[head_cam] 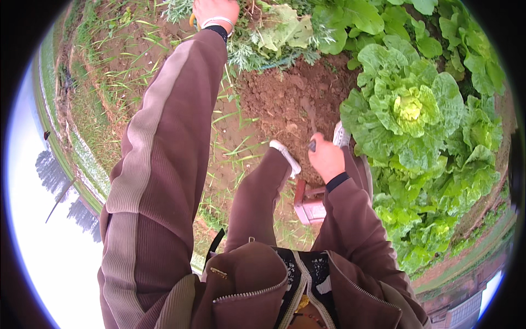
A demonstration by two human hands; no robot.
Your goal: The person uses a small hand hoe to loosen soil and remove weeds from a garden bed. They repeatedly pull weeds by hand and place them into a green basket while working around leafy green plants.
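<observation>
My left hand [217, 11] reaches far forward to the top rim of the picture. A silver bangle circles its wrist, and its fingers are cut off by the frame edge or hidden. Against it shows a small curved yellow-orange piece [192, 19], too little visible to identify. Below and right of that hand lie uprooted-looking feathery grey-green plants [242, 55] and a large pale leaf [285, 31]. My right hand [326, 158] is closed around the dark handle [312, 145] of a hand tool. Its narrow, soil-coloured blade [310, 113] seems to run into the loose brown soil [279, 98].
Large leafy lettuces [407, 109] crowd the right side, close to my right hand. A low pink-red stool [312, 209] stands between my legs. My white shoes [286, 156] rest at the edge of the dug soil. Grass tufts [135, 74] grow on the left.
</observation>
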